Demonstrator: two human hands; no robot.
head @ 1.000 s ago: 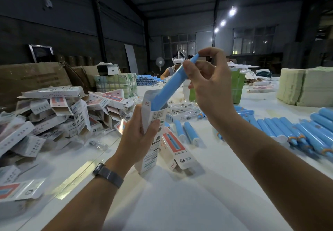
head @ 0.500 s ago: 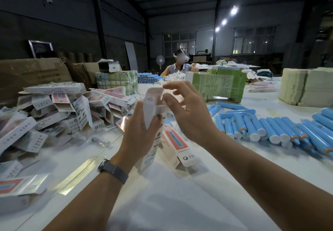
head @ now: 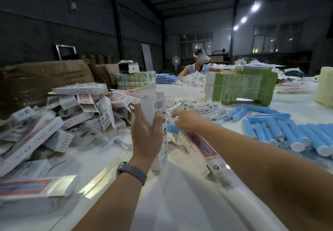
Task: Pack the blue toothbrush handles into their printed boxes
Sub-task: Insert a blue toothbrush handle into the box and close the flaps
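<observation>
My left hand (head: 146, 137) grips a white printed box (head: 157, 104) upright over the table, its top flap open and a barcode facing me. No blue handle shows above the box mouth. My right hand (head: 187, 120) reaches forward past the box, fingers extended onto a heap of small clear plastic packets (head: 200, 107). A row of blue toothbrush handles (head: 288, 135) lies on the table to the right. One more blue handle (head: 173, 128) lies just behind the held box. Another printed box (head: 203, 146) lies flat under my right forearm.
A big pile of printed boxes (head: 81, 111) fills the left side, with a flattened box (head: 34, 187) near the front edge. A green bundled stack (head: 241, 86) stands behind the packets. Another person (head: 198, 64) sits at the far end of the white table (head: 171, 203).
The blue handle held by my right hand a second ago has gone down into the box. My right hand left the box top and reached forward to the clear packets.
</observation>
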